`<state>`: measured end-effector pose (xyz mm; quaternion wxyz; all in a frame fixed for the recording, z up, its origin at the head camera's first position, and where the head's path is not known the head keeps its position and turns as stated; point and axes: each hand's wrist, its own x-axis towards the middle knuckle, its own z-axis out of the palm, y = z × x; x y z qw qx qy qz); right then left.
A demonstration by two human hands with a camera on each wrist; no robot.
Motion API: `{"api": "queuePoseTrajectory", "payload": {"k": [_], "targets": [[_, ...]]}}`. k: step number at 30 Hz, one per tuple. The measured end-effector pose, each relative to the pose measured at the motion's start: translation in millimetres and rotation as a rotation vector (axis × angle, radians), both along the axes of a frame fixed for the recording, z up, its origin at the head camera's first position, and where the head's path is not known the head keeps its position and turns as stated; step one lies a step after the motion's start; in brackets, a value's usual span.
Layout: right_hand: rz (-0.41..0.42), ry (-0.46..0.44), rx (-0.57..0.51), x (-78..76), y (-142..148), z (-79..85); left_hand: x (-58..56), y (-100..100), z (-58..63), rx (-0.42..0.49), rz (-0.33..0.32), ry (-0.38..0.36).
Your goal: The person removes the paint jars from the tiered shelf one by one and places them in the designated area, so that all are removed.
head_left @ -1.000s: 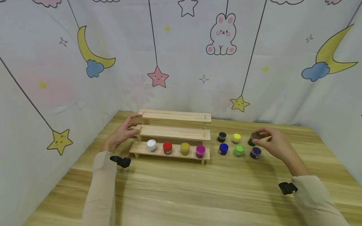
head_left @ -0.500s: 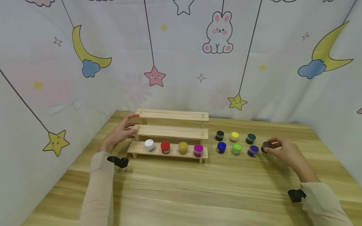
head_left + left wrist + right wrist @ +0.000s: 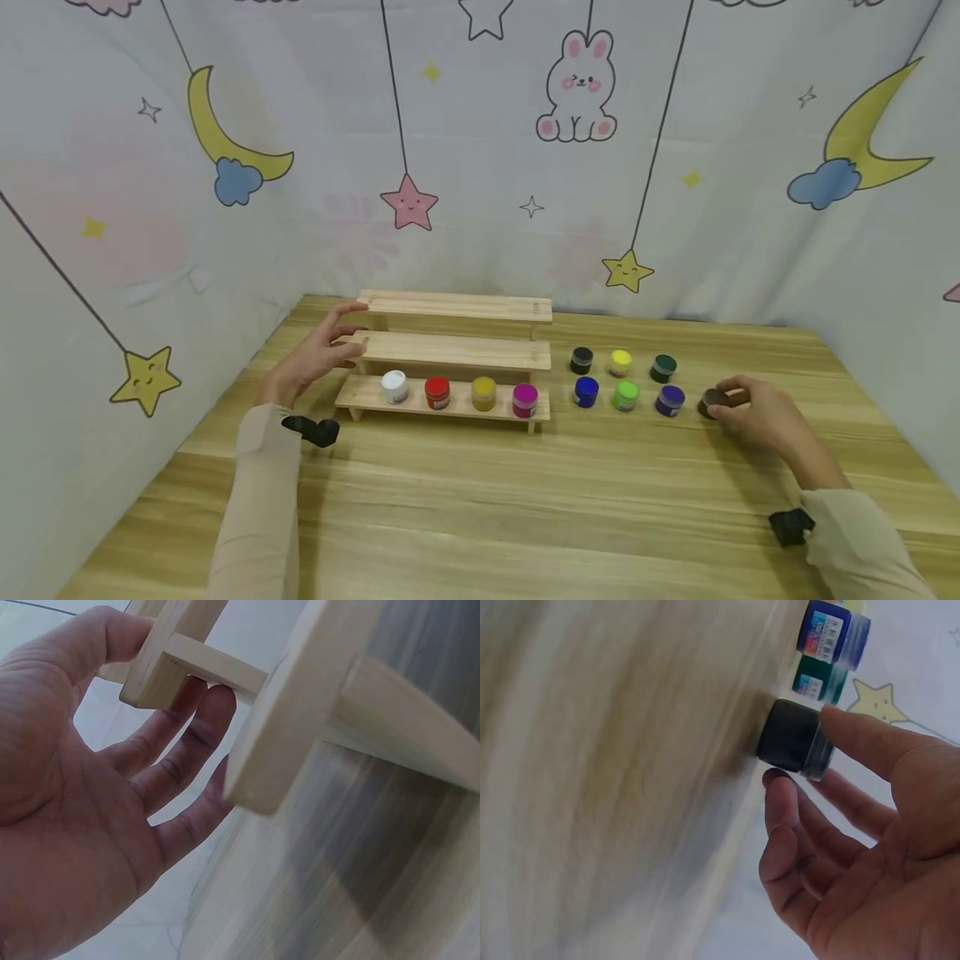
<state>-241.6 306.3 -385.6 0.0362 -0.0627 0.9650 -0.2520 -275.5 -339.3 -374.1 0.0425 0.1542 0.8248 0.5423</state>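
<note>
- Labels read best in my right wrist view: at the top of the frame, a violet jar (image 3: 838, 634) carries a white sticker with a coloured panel and lines of print too blurred for me to make out.
- Just below it, a dark green jar (image 3: 819, 679) bears a pale sticker, equally illegible.
- Right of centre in my head view, the right hand (image 3: 761, 412) pinches a brownish-black jar (image 3: 713, 403) between thumb and finger, low at the tabletop (image 3: 480, 500), just right of the violet jar.
- Left of centre, the left hand (image 3: 318, 354) has its fingers bent round the left end of a wooden rack (image 3: 453, 352).
- Mid-frame, its lowest shelf holds white (image 3: 394, 387), red (image 3: 437, 392), mustard (image 3: 483, 394) and magenta (image 3: 525, 401) jars; I see small stickers, writing too tiny.
- Right of the rack I count black (image 3: 581, 360), yellow (image 3: 620, 362), blue (image 3: 587, 392) and light green (image 3: 626, 395) jars.
</note>
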Motion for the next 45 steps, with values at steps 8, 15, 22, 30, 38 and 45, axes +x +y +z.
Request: {"api": "queuePoseTrajectory", "payload": {"k": [8,15,22,30,38,45], "targets": [[0.003,0.031,0.048,2.7,-10,7.8,-0.1,-3,-0.4,0.011,0.006,-0.011],[0.02,0.09,0.038,5.2,-31,20.5,1.6,-4,-0.8,0.004,0.01,-0.013],[0.069,0.129,0.005,4.2,-60,34.8,3.2,-7,-2.4,0.014,0.008,-0.011],[0.125,0.141,-0.068,4.3,-91,45.7,2.7,-4,-0.6,0.015,0.013,-0.013],[0.18,0.169,-0.105,11.3,-125,63.8,1.5,-2,2.4,0.015,0.011,-0.016],[0.245,0.166,-0.155,9.8,-151,67.6,-1.5,-2,0.5,0.022,0.007,-0.014]]}}
